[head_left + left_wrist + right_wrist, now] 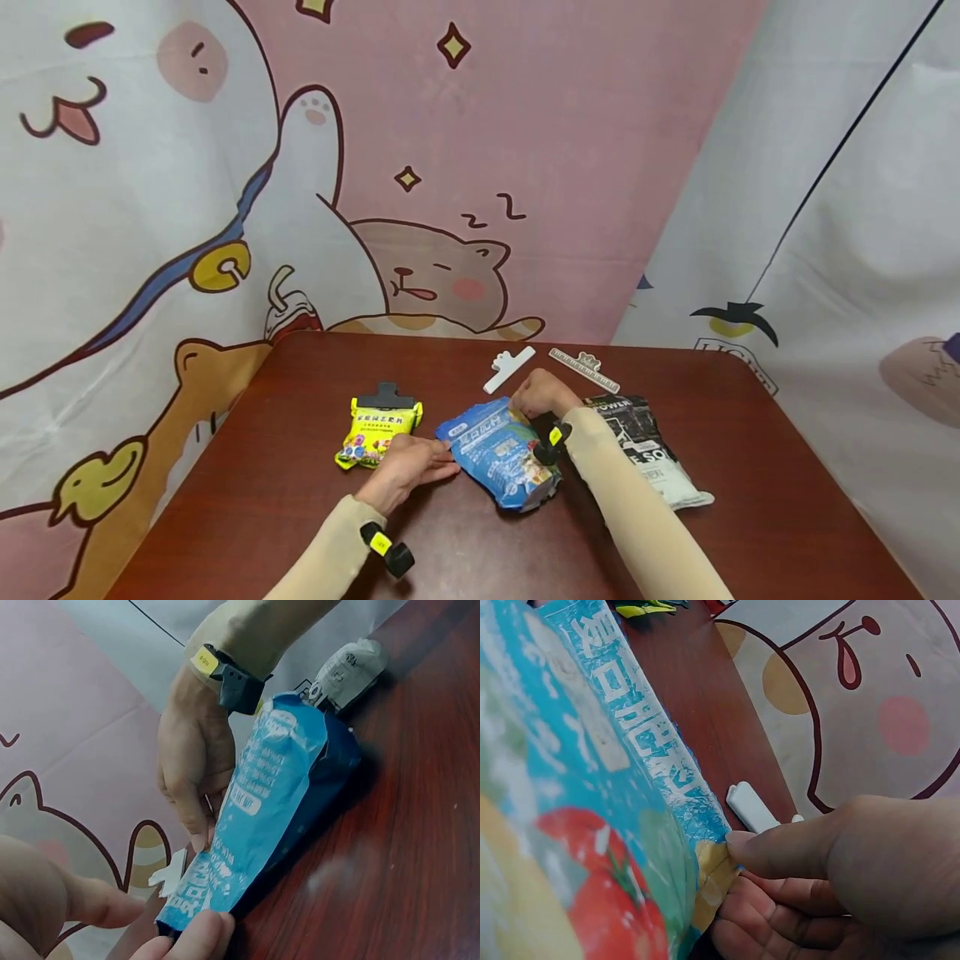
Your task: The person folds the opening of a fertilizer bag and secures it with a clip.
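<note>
A blue printed bag (495, 454) lies at the middle of the table, between both hands. My right hand (542, 393) pinches its far right corner; in the right wrist view the thumb (772, 847) presses on the bag's edge with the other fingers curled beneath. My left hand (408, 468) is at the bag's left side, fingertips (202, 934) touching near the corner of the printed end. Its thumb (105, 904) is raised just off that corner. Left of the blue bag lies a small yellow bag (378, 433) with a dark clip (386, 397) across its top.
Toward the back lie a white clip (508, 369) and a pale ridged clip (585, 370). A black-and-white bag (656, 467) rests on the right, partly behind my right forearm. The brown table (247, 500) meets a printed cloth backdrop (585, 167) at its far edge.
</note>
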A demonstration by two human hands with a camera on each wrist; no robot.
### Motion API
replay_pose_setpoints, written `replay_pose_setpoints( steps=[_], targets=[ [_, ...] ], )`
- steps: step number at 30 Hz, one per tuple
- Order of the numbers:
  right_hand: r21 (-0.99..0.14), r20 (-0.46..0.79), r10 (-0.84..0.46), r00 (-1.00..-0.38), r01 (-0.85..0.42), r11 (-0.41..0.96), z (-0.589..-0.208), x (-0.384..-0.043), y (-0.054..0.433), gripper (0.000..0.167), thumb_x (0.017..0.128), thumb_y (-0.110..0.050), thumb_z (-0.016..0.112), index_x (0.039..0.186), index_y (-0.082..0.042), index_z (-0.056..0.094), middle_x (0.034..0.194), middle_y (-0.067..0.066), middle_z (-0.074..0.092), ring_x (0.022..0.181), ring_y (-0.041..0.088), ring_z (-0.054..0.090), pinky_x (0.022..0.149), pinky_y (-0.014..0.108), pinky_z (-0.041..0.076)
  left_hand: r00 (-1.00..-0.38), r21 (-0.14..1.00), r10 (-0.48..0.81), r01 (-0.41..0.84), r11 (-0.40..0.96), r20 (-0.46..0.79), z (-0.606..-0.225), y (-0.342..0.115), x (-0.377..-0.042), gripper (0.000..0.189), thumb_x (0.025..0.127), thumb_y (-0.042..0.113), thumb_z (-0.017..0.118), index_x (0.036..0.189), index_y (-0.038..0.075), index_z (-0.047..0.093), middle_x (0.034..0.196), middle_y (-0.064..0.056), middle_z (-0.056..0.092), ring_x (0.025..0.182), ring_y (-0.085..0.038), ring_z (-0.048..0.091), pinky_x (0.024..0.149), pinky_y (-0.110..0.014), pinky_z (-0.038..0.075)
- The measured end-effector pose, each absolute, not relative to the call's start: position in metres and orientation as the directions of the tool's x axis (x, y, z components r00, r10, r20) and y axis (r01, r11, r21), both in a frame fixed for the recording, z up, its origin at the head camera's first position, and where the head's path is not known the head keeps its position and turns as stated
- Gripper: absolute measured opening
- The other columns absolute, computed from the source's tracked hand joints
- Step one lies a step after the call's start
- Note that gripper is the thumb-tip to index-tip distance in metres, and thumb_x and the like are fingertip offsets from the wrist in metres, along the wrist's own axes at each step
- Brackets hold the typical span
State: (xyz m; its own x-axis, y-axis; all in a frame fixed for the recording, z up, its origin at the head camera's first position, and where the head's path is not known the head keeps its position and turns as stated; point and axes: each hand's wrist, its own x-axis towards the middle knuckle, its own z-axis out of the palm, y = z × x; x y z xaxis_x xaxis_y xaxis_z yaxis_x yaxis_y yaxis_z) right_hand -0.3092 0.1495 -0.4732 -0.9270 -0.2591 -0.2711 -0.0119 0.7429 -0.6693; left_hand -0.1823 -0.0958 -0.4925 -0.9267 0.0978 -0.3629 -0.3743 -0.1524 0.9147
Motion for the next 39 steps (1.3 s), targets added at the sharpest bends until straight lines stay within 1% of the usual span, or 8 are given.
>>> replay_pose_setpoints(
  steps=[7,10,14,16,22,28,36,39],
  targets=[
    [-0.655,-0.279,-0.225,-0.934,0.014,0.756,-0.474,-0.310,0.149,0.032,0.088,-0.016,0.077,0.060,-0.005,0.066,0.059,0.000,0.059,0.060,0.014,0.057,0.062,0.028,0.051,-0.933,0.912,0.044,-0.359,-0.199,-0.358,-0.492,-0.092,-0.181,0.034,0.097,-0.004,0.060,0.122,-0.026,0.054,0.097,-0.027,0.067,0.082,-0.030,0.076,0.080,-0.042,0.064],
    [-0.654,-0.284,-0.224,-0.932,0.018,0.756,-0.475,-0.312,0.151,0.028,0.088,-0.017,0.077,0.065,-0.003,0.070,0.071,0.000,0.067,0.067,0.014,0.063,0.066,0.029,0.056,-0.934,0.912,0.043,-0.355,-0.207,-0.354,-0.492,-0.090,-0.181,0.032,0.096,-0.004,0.062,0.120,-0.025,0.056,0.092,-0.025,0.068,0.079,-0.030,0.076,0.078,-0.042,0.064],
    [-0.673,-0.288,-0.228,-0.930,0.027,0.739,-0.476,-0.314,0.154,0.019,0.091,-0.016,0.075,0.079,-0.001,0.078,0.094,0.004,0.076,0.078,0.014,0.069,0.072,0.032,0.062,-0.933,0.913,0.044,-0.359,-0.195,-0.358,-0.493,-0.087,-0.183,0.031,0.095,-0.004,0.063,0.118,-0.024,0.058,0.089,-0.022,0.068,0.077,-0.028,0.076,0.076,-0.042,0.065],
    [-0.679,-0.286,-0.231,-0.930,0.027,0.733,-0.477,-0.314,0.155,0.017,0.092,-0.016,0.075,0.085,-0.001,0.079,0.098,0.007,0.077,0.081,0.015,0.071,0.073,0.032,0.063,-0.930,0.910,0.046,-0.367,-0.194,-0.365,-0.493,-0.086,-0.184,0.032,0.095,-0.003,0.064,0.118,-0.024,0.059,0.090,-0.022,0.067,0.076,-0.027,0.076,0.076,-0.042,0.065],
    [-0.699,-0.285,-0.226,-0.931,0.041,0.714,-0.479,-0.315,0.158,0.017,0.093,-0.017,0.075,0.091,-0.001,0.079,0.091,0.008,0.075,0.077,0.015,0.069,0.070,0.031,0.062,-0.920,0.900,0.059,-0.392,-0.189,-0.388,-0.493,-0.086,-0.189,0.032,0.095,0.000,0.066,0.117,-0.023,0.061,0.091,-0.023,0.069,0.074,-0.025,0.076,0.075,-0.042,0.065],
    [-0.725,-0.284,-0.229,-0.931,0.053,0.687,-0.480,-0.314,0.160,0.018,0.095,-0.018,0.072,0.099,-0.002,0.078,0.095,0.009,0.074,0.080,0.017,0.067,0.072,0.032,0.061,-0.920,0.901,0.065,-0.393,-0.183,-0.387,-0.494,-0.086,-0.192,0.030,0.094,-0.001,0.066,0.114,-0.023,0.061,0.088,-0.022,0.069,0.070,-0.022,0.074,0.072,-0.040,0.065],
    [-0.755,-0.271,-0.225,-0.936,0.061,0.653,-0.480,-0.310,0.161,0.018,0.095,-0.018,0.073,0.102,-0.002,0.078,0.095,0.009,0.074,0.081,0.018,0.068,0.072,0.033,0.061,-0.946,0.947,-0.042,-0.322,0.007,-0.321,-0.493,-0.084,-0.189,0.027,0.095,0.005,0.065,0.114,-0.015,0.066,0.089,-0.018,0.072,0.074,-0.019,0.071,0.071,-0.035,0.065],
    [-0.767,-0.266,-0.221,-0.938,0.067,0.638,-0.480,-0.309,0.161,0.018,0.095,-0.018,0.073,0.102,-0.002,0.079,0.096,0.009,0.075,0.081,0.018,0.069,0.072,0.033,0.061,-0.949,0.950,-0.070,-0.310,0.020,-0.308,-0.493,-0.084,-0.188,0.026,0.096,0.006,0.065,0.114,-0.013,0.067,0.093,-0.018,0.072,0.077,-0.020,0.072,0.075,-0.036,0.065]
  ],
)
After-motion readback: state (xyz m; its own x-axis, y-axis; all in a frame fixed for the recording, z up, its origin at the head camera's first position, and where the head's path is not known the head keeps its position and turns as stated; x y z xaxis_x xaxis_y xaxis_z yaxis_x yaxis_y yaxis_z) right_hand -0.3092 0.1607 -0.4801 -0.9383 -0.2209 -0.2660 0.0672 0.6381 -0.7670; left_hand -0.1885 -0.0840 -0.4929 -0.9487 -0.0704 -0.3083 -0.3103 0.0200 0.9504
